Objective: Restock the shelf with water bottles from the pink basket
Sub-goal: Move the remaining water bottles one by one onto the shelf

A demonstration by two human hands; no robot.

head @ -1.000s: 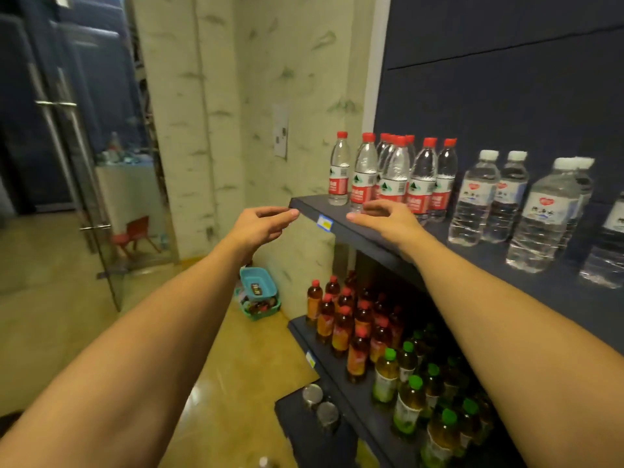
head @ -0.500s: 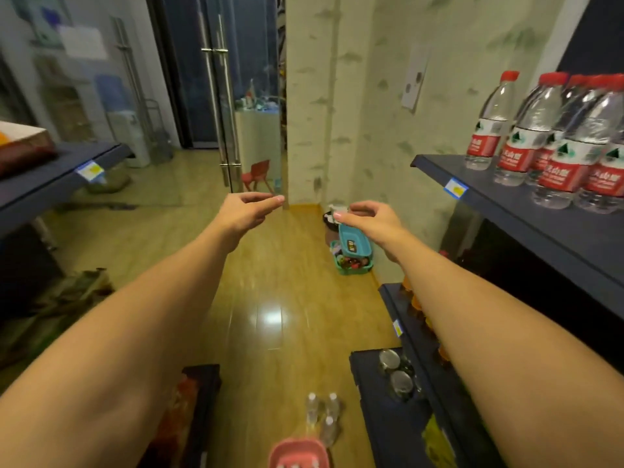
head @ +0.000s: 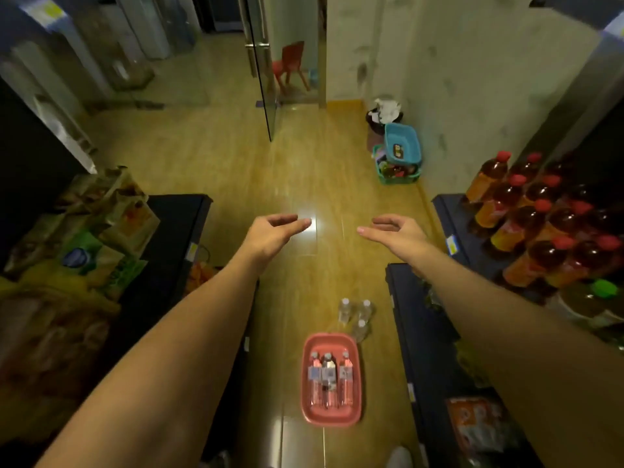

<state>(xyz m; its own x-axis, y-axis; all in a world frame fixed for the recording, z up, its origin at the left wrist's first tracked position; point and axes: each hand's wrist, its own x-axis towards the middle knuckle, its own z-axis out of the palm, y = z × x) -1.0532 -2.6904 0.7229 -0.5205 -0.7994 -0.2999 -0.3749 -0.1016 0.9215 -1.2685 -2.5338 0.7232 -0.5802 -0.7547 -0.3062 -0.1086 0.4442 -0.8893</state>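
Pink basket [head: 331, 418] (floor) between shelves [head: 410, 319]

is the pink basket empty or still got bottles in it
Not empty. The pink basket on the floor holds three bottles lying side by side, caps pointing away from the person. Neither hand touches it.

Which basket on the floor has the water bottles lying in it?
The pink basket, the one on the floor between the two arms. Three bottles lie side by side in it. The blue basket sits by the far wall, stacked on a green one.
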